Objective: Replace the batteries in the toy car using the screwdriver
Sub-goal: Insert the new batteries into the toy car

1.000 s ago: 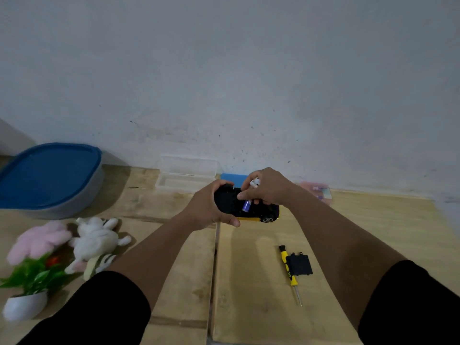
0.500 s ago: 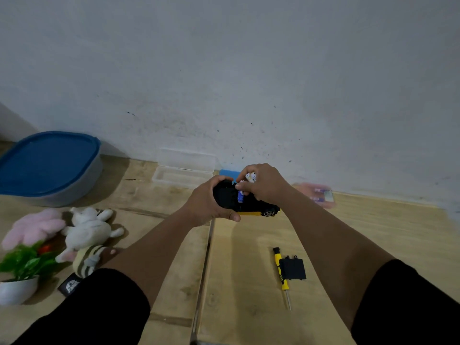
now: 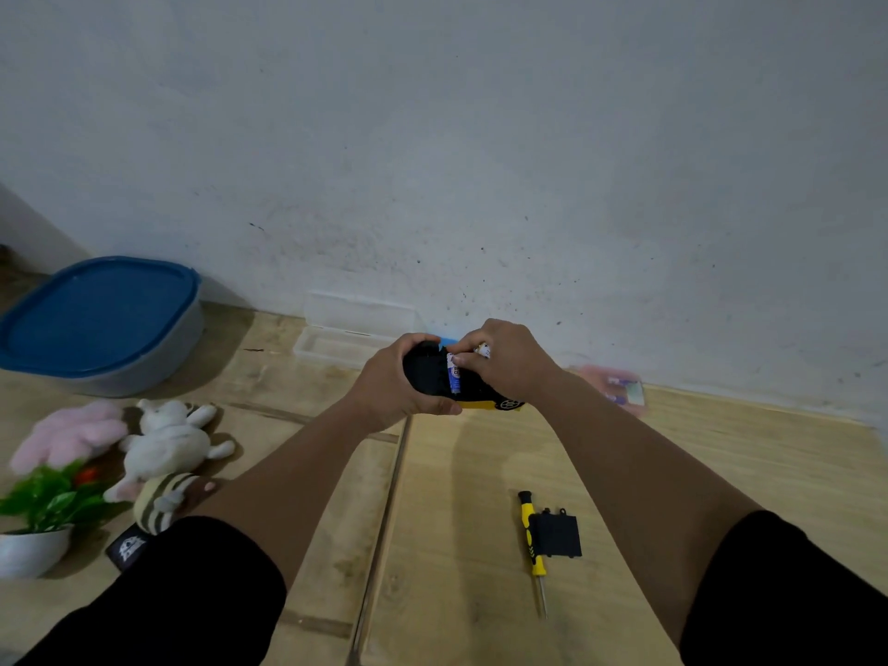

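Note:
A black and yellow toy car (image 3: 435, 377) is held upside down above the wooden floor, gripped at its left end by my left hand (image 3: 394, 384). My right hand (image 3: 509, 360) pinches a blue and white battery (image 3: 454, 374) that stands against the car's underside, and another battery (image 3: 482, 349) shows between its fingers. The yellow and black screwdriver (image 3: 532, 540) lies on the floor at the lower right. The black battery cover (image 3: 557, 535) rests beside it, touching its handle.
A clear plastic box (image 3: 346, 346) sits by the wall behind the car. A blue-lidded tub (image 3: 96, 319) stands at the far left. Plush toys (image 3: 163, 439) and a potted plant (image 3: 38, 516) lie at the left. A pink packet (image 3: 612, 384) lies to the right.
The battery in my right hand has come down further against the car's underside. The view has shifted slightly; both hands stay on the car.

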